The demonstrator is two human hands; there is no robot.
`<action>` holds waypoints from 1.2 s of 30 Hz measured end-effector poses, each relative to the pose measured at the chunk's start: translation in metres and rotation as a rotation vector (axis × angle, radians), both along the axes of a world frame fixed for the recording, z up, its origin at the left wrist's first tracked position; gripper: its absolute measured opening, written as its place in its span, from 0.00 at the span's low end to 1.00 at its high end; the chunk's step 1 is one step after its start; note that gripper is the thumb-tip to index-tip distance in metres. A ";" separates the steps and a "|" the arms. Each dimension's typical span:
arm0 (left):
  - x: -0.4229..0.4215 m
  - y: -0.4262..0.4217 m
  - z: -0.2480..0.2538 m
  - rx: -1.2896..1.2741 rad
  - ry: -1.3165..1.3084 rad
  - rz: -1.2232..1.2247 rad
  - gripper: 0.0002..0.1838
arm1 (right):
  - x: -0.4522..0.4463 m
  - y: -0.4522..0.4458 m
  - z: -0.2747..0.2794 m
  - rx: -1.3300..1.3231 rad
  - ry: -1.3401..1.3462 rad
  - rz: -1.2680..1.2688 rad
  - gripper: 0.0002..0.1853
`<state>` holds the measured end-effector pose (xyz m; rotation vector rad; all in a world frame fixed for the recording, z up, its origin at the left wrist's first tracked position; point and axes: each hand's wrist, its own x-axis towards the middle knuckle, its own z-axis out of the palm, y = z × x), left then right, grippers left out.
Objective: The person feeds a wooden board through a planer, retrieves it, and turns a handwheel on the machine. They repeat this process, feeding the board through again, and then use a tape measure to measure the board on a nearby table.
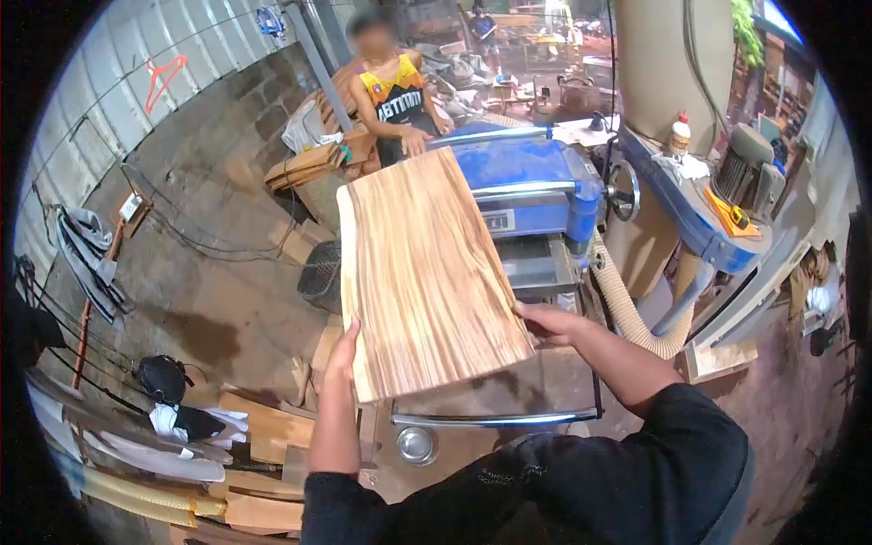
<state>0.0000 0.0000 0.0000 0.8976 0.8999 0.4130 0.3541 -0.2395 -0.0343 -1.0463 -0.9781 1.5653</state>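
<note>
A wide wooden slab (pixel 427 272) with streaky brown grain and a pale left edge is held up in front of me, tilted. My left hand (pixel 341 352) grips its lower left edge, with the fingers hidden beneath. On the lower right edge my right hand (pixel 548 322) is closed, thumb near the top face and fingers out of sight underneath. Just beyond the slab stands a blue thickness planer (pixel 527 163) with metal rollers on top. Its handwheel (pixel 623 192) is on the right side.
A person (pixel 391 91) in a yellow and black jersey is behind the planer. A ribbed hose (pixel 627 304) curves down at right. A blue machine table (pixel 699 204) carries a glue bottle (pixel 679 134) and tape measure (pixel 739 217). A metal bowl (pixel 416 445) and boards (pixel 272 431) lie below left.
</note>
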 end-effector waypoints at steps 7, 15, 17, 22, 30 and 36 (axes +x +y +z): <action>-0.027 -0.127 -0.052 0.299 0.179 0.205 0.39 | -0.026 0.021 -0.008 -0.266 -0.025 -0.526 0.32; -0.053 -0.217 -0.091 0.410 0.155 0.216 0.30 | -0.058 -0.099 -0.047 -0.104 -0.075 -0.729 0.23; -0.052 -0.234 -0.085 0.398 0.202 0.171 0.30 | -0.059 -0.128 -0.059 -0.181 0.036 -0.746 0.22; -0.026 -0.253 -0.134 0.474 0.294 0.081 0.30 | -0.048 -0.192 -0.066 -0.140 0.064 -0.882 0.22; 0.038 -0.306 -0.139 0.355 0.247 -0.165 0.34 | -0.001 -0.282 -0.069 -0.255 0.101 -0.991 0.24; 0.074 -0.321 -0.154 0.273 0.256 -0.196 0.35 | 0.028 -0.310 -0.080 -0.287 0.112 -1.027 0.25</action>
